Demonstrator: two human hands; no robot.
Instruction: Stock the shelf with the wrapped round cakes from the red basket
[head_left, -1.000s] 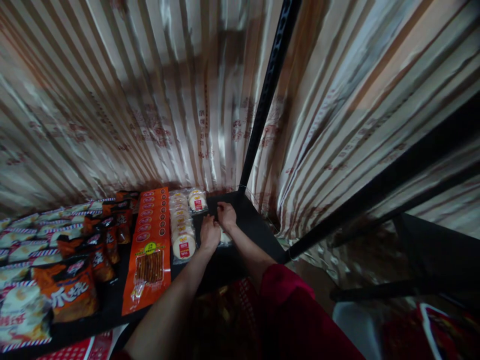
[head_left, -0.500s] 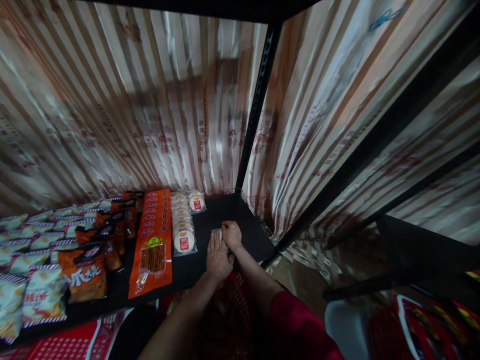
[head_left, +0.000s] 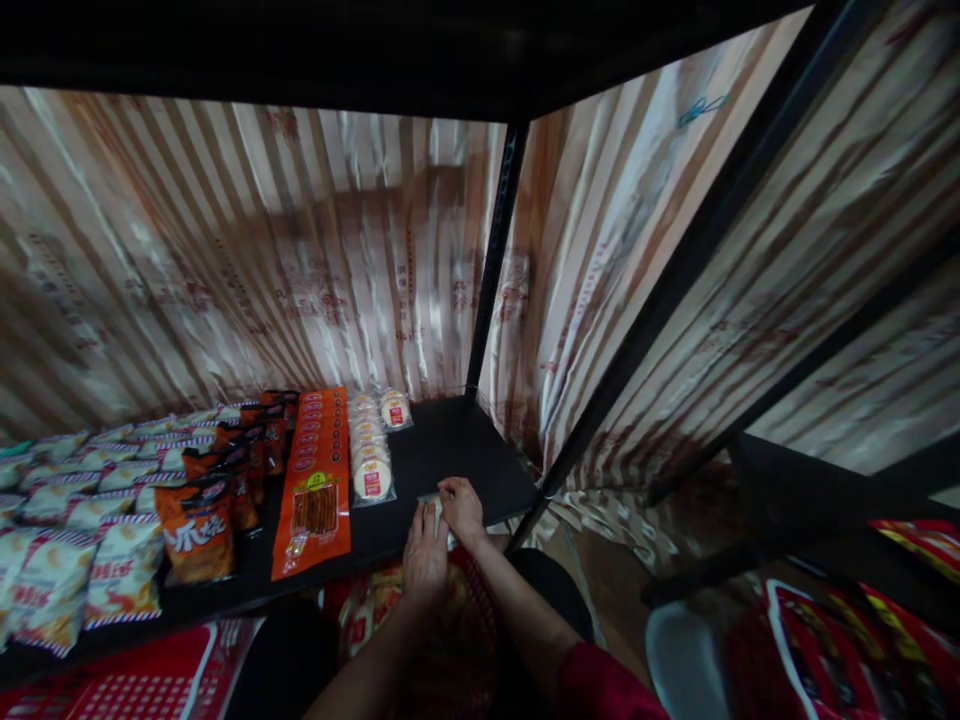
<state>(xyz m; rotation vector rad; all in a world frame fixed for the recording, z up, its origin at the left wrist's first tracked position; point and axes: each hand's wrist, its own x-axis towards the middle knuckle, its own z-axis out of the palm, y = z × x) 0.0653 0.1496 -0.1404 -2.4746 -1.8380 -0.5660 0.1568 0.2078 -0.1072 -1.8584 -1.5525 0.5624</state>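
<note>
Right of the long orange bag (head_left: pixel 313 475), your left hand (head_left: pixel 426 558) lies fingers extended, your right hand (head_left: pixel 463 511) curls — both touching the small wrapped packet (head_left: pixel 439 510) between them (whether either pinches it, I cannot tell).

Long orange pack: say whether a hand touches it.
No, left hand and right hand are both right of the long orange pack.

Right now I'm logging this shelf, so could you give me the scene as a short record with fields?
left hand: on a pale wrapped packet, mostly covered
right hand: at the same packet
surface: black shelf
left of hands: round wrapped snacks, long orange package
farther left: orange bags, white bags
backdrop: striped curtain
</note>
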